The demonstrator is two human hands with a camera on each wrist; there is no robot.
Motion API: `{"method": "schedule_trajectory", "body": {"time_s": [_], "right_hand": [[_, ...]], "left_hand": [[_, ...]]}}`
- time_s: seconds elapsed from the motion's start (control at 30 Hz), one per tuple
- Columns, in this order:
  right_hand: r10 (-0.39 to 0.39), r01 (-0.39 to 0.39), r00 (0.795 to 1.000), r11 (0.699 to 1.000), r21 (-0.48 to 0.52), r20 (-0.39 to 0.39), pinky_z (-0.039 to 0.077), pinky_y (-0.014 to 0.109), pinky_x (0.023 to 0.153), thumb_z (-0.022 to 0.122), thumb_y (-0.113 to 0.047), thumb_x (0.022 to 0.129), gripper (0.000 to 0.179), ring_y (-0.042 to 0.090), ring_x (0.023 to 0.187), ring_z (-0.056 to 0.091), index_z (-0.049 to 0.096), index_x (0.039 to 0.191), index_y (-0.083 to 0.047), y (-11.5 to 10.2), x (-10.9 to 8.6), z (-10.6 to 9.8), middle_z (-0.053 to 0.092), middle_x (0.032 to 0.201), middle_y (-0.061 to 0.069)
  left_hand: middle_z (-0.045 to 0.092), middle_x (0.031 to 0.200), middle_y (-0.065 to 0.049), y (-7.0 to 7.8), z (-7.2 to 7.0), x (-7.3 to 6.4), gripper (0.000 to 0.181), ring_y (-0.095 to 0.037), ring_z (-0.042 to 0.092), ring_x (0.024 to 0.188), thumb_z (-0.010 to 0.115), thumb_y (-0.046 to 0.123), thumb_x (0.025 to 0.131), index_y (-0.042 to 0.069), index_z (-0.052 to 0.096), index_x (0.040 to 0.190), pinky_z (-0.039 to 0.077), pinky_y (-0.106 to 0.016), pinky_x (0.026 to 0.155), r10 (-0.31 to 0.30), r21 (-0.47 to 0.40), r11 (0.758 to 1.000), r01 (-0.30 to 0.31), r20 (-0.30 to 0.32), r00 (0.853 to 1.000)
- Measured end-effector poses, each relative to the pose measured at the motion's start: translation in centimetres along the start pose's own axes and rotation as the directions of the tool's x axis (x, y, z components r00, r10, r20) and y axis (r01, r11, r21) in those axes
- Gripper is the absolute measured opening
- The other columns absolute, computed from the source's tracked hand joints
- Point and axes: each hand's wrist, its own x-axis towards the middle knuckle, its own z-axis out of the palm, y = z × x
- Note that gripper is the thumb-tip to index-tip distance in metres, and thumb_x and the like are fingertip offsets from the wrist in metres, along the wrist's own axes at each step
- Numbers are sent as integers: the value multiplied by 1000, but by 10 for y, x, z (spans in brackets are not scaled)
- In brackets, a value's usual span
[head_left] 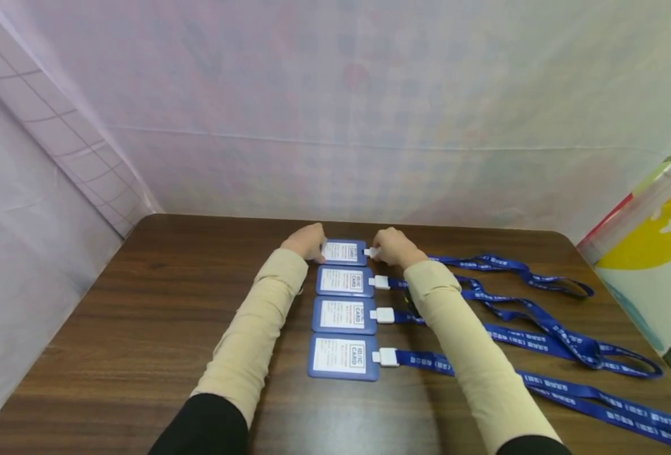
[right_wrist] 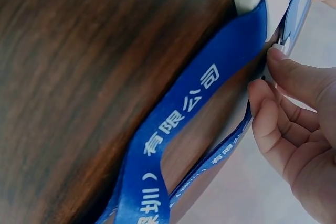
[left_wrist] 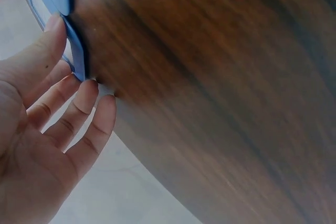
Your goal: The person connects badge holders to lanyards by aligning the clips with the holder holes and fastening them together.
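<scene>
Four badges lie in a column on the table, so several blue ID card holders (head_left: 344,316) show, each joined by a white clip (head_left: 385,315) to a blue lanyard. My left hand (head_left: 306,242) is at the left end of the farthest card holder (head_left: 351,252). In the left wrist view, its thumb and index finger pinch the holder's edge (left_wrist: 76,51), while the other fingers extend beside it. At the other end, my right hand (head_left: 395,246) pinches the farthest white clip (head_left: 371,252) between thumb and forefinger. The right hand's fingers partly hide that clip.
Blue lanyards (head_left: 546,322) with white lettering trail rightward across the brown wooden table (head_left: 142,328), some passing under my right forearm. A pale cloth curtain (head_left: 335,126) hangs along the table's far edge. A printed panel (head_left: 654,240) stands at the right.
</scene>
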Motion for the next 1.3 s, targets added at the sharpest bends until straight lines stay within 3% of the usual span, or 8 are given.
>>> {"method": "schedule_trajectory", "body": {"time_s": [0.3,0.53,0.63,1.07,1.3], "right_hand": [[-11,10,1000,999,-48,-15,48,27,57,66,-9,79,19,22,70,58,68,96,0,1,3,-1,63,92,13],[-38,35,999,996,-87,-24,46,38,79,65,-10,80,22,26,88,56,67,99,1,1,0,0,63,100,15],[-46,43,999,994,-100,-29,46,39,81,65,-9,80,22,27,90,57,68,99,1,2,0,0,63,100,15],[-71,68,997,993,-98,-26,47,39,82,64,-9,81,22,28,93,58,68,100,2,1,-3,-1,64,102,16],[-58,58,998,995,-87,-3,45,39,85,64,-11,82,26,29,100,56,66,105,1,1,-5,1,63,108,15]], "left_hand": [[51,105,-11,0,0,0,36,-24,52,92,77,16,72,-2,61,100,43,-32,87,-43,-94,995,40,-32,999],[53,108,-12,0,3,2,45,-25,53,100,77,15,72,-3,56,108,42,-33,90,-58,-127,990,53,-36,998],[53,110,-12,1,3,2,49,-26,53,103,77,15,72,-3,54,111,41,-34,91,-62,-134,989,56,-39,997],[52,102,-9,6,2,0,37,-22,53,91,76,16,73,0,55,99,45,-33,83,-65,-123,991,60,-35,997],[52,100,-9,5,1,-1,29,-20,50,83,76,17,73,1,63,94,45,-31,77,-47,-98,994,45,-12,999]]}}
